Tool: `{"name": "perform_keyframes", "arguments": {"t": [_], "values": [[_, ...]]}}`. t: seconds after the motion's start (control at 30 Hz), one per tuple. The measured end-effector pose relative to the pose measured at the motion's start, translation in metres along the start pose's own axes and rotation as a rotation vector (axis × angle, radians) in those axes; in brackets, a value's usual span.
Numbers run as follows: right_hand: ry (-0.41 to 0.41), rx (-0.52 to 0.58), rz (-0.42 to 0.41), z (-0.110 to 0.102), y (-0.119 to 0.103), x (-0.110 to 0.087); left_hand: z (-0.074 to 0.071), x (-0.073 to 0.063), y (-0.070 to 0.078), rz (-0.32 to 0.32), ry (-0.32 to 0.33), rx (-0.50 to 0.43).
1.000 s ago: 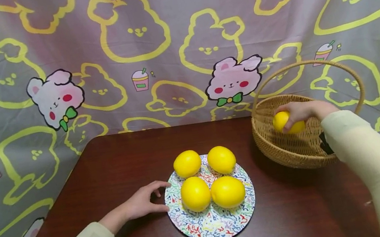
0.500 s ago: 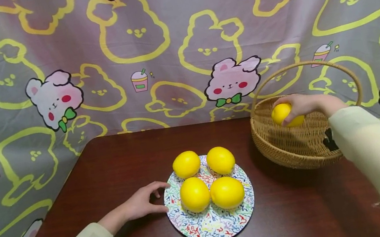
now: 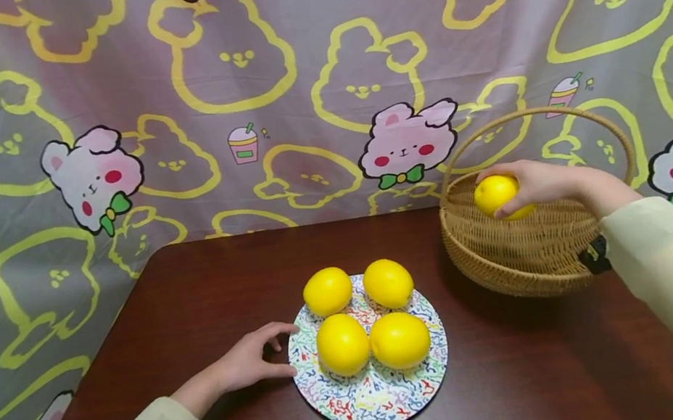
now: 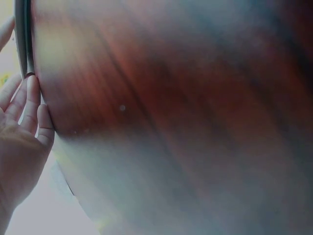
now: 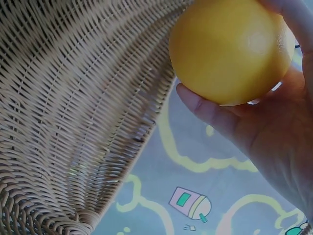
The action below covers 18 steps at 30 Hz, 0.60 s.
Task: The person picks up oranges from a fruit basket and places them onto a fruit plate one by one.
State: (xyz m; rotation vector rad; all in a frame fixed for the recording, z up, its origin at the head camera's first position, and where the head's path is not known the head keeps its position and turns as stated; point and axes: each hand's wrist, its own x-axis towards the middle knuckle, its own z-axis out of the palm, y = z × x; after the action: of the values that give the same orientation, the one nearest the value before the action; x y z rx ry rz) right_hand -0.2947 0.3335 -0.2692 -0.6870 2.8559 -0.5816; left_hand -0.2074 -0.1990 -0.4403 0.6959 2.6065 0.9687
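Note:
My right hand [image 3: 543, 181] grips a yellow lemon [image 3: 496, 196] inside the mouth of the wicker basket [image 3: 518, 269], near its back rim. In the right wrist view, the thumb and fingers wrap the lemon [image 5: 225, 54], and the woven wall [image 5: 78, 98] lies beside it. Several more lemons [image 3: 400, 341] sit grouped on a round plate [image 3: 377, 409] with a multicoloured scribble pattern. At the plate's left edge rests my left hand [image 3: 245, 362], thumb and fingers spread, tips right at the rim. The left wrist view shows its fingers [image 4: 32, 100] loosely extended against the plate's edge.
A tall arched handle [image 3: 526, 112] rises over the basket, which stands at the right of the dark wooden table [image 3: 209, 281]. Behind the table hangs a grey curtain [image 3: 308, 112] printed with cartoon bunnies.
The right hand has raised the lemon a little within the basket, toward its back rim. The left hand, plate and lemons on it stay as they were.

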Motion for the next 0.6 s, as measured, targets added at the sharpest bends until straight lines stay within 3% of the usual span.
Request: {"name": "perform_keyframes", "arguments": {"t": [0.6], "values": [[0.15,-0.015,-0.086,0.005,-0.031,-0.027,0.0,-0.002,0.001,0.005,0.003,-0.002]]}}
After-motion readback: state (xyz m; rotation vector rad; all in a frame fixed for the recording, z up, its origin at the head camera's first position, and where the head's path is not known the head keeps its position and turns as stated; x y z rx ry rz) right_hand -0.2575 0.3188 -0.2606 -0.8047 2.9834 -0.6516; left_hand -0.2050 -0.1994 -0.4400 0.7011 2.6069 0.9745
